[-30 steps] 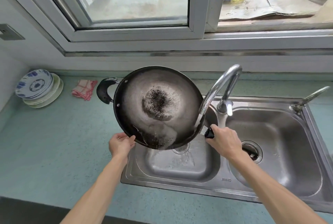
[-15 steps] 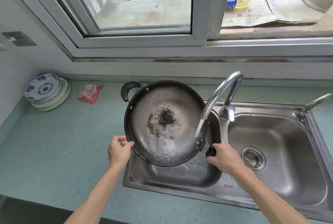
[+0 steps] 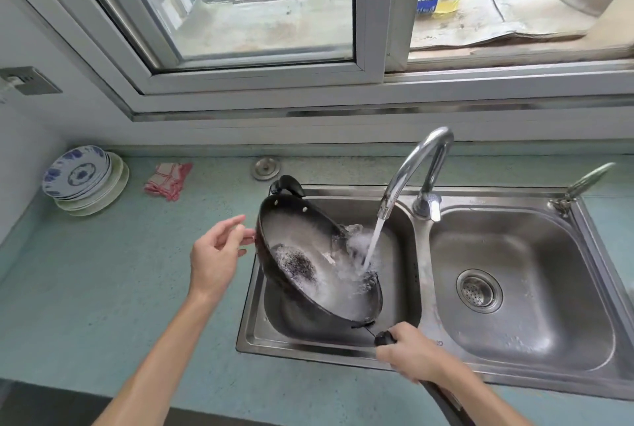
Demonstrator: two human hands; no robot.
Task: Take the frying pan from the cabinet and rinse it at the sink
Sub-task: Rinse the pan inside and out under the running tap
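Frying pan: tilting in the left basin of the sink, catching the tap stream.
Right hand: clenching the pan's handle.
Left hand: hovering unclenched beside the rim.
Counter: lying bare nearby; plates stacked far left.

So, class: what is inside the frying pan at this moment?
Inside the frying pan, tap water lands near its right side and foams white. A dark burnt patch shows at the centre. The foam hides the surface beneath it.
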